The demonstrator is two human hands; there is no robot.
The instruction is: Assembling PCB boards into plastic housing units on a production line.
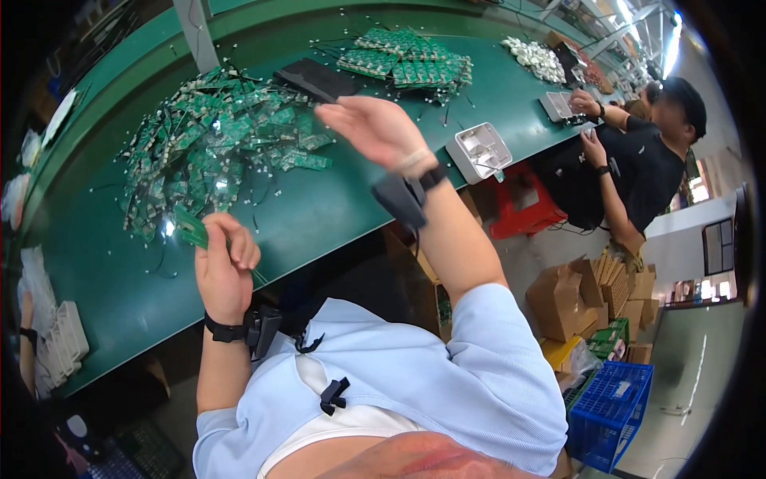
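Observation:
My left hand [227, 259] grips a green circuit board [189, 227] between thumb and fingers, just above the table's near side. Beyond it spreads a large loose pile of green circuit boards [203, 152], with small white connectors and thin black wires among them. My right hand [373, 133] is raised over the table with its fingers stretched out and nothing visible in it. Behind its fingertips lies a flat black object [316, 80] whose kind I cannot make out. Farther right, more circuit boards [407, 60] are laid in neat overlapping rows.
A white open box [479, 152] with parts inside sits at the table's edge, right of my right forearm. A red stool [523, 203] stands below. At right a person [654, 152] in black works over another tray. White racks [68, 343] stand at the left end.

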